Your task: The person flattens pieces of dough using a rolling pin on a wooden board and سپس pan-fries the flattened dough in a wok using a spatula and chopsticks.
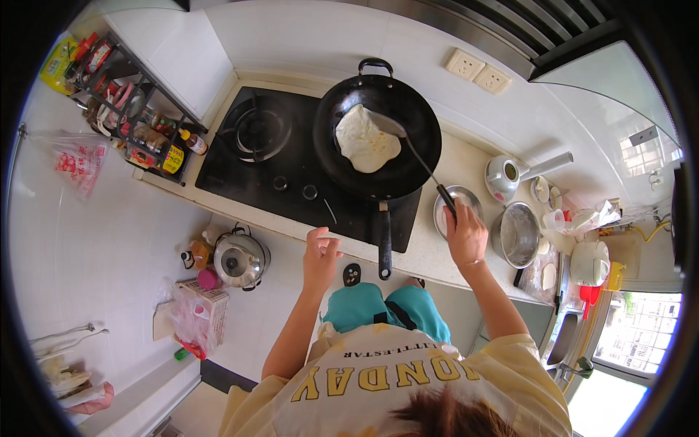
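My right hand (467, 230) grips the black handle of a metal spatula (423, 161). Its blade rests against the upper right edge of a pale flatbread (367, 143), partly tucked under it. The bread lies off-centre in a black wok (418, 120) on the right burner, with a few light brown spots on its surface. Nothing is in my left hand (320, 255), which hovers near the counter's front edge with fingers loosely bent and apart. The wok's long handle (385, 240) points toward me, between my two hands.
The left burner (256, 131) is bare beside a spice rack (136, 109). Right of the stove stand a metal plate (441, 210), a metal basin (513, 235), a white pot (502, 177) and a board (538, 281) with dough. A lidded steel pot (240, 257) sits below, left.
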Tool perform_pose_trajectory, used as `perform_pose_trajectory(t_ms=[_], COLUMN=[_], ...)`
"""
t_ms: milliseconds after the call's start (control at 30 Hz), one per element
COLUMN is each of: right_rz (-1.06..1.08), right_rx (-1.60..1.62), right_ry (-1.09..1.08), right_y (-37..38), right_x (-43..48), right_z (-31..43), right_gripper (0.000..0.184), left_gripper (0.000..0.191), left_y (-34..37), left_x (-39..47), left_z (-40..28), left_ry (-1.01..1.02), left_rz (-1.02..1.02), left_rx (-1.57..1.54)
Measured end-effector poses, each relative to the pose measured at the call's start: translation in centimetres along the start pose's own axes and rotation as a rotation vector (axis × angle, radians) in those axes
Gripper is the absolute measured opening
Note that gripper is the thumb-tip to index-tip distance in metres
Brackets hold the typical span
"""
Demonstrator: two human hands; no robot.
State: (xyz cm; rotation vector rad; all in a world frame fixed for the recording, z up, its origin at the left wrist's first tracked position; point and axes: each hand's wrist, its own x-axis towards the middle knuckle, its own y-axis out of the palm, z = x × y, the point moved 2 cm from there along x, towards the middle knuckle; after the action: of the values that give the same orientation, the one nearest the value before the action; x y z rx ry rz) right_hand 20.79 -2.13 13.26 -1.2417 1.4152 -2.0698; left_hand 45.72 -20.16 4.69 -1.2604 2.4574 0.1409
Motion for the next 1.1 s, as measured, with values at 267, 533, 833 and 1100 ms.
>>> perform_pose_trajectory(t_ms=[267, 533, 833, 1100], right_rz=[0.291, 0.369, 0.488, 0.395], right_rx=[-0.105, -0.143, 0.315, 0.322], right_ry=[0.294, 0.285, 0.377, 0.371], right_y=[-1.4, 0.2, 6.5, 5.5], right_x=[5.0, 11.8, 11.5, 11.8], right_z=[-2.9, -4.1, -9.5, -7.7], right_gripper=[0.035, 0.036, 0.042, 0.039], left_gripper=[0.041, 0.043, 0.043, 0.041], left_y=[1.2, 2.4, 0.5, -0.2], left_x=[-0.3, -0.6, -1.4, -0.8], left_z=[1.7, 3.2, 3.3, 2.9], left_ry=[-0.029, -0.003, -0.046, -0.076], left_rz=[-0.008, 0.004, -0.061, -0.076], left_rx=[0.065, 0.064, 0.015, 0.006])
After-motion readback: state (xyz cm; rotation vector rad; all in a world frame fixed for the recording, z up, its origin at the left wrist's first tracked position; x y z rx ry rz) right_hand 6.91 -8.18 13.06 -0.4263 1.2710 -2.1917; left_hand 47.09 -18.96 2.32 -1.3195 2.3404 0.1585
